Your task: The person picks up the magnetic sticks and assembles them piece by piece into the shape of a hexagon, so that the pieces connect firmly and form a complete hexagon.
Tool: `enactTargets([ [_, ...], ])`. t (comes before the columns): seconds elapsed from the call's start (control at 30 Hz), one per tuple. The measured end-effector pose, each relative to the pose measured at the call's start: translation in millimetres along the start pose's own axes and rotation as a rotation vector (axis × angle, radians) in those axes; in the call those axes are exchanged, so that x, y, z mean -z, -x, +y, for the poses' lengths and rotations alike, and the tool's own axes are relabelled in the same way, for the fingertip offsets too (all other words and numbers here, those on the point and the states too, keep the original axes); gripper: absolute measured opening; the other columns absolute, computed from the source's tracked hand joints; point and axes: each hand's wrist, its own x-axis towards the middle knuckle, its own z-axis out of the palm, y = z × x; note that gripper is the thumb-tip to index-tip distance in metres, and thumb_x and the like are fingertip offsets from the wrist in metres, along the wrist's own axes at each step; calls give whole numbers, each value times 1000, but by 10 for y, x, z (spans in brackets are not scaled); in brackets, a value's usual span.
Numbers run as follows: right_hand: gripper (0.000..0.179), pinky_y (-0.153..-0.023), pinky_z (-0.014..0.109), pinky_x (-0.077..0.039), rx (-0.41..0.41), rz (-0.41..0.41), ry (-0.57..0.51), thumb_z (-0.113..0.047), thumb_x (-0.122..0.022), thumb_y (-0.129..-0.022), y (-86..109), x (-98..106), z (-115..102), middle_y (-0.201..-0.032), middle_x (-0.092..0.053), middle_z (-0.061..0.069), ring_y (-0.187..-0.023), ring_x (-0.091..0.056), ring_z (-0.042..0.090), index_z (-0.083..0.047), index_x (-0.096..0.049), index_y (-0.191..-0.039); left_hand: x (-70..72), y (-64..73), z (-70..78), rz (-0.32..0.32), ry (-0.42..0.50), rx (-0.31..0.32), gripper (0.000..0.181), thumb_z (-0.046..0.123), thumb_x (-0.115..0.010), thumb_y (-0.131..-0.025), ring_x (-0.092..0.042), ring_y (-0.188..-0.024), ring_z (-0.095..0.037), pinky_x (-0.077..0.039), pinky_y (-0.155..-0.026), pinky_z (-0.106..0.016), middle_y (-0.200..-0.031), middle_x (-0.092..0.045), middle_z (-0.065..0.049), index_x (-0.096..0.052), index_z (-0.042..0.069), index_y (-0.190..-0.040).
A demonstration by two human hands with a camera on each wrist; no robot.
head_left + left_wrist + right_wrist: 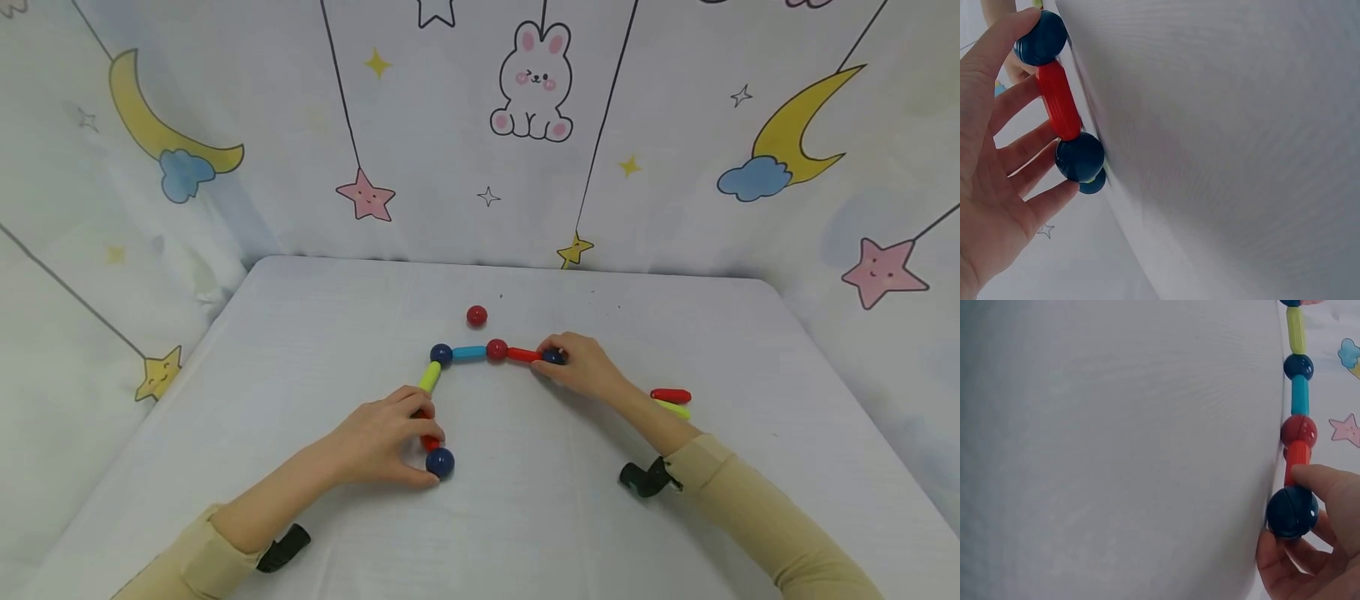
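A chain of magnetic rods and balls lies on the white table. From the near end it runs blue ball, red rod, yellow-green rod, blue ball, light blue rod, red ball, red rod, blue ball. My left hand spans the near red rod, with the thumb on one blue ball and fingers touching the other. My right hand pinches the far-end blue ball.
A loose red ball sits just behind the chain. A spare red rod and a yellow-green rod lie to the right of my right wrist. A printed cloth backdrop walls the table at the back and sides.
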Motion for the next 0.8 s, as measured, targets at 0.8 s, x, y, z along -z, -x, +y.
enactTargets([
  [0.8, 26, -74, 35, -51, -31, -4, -23, -27, -71, -90, 13, 2, -24, -105, -63, 10, -91, -55, 25, -11, -68, -110, -110, -35, -11, 92, 9, 7, 45, 59, -78, -73, -53, -104, -14, -39, -99, -47, -100, -58, 10, -66, 24, -98],
])
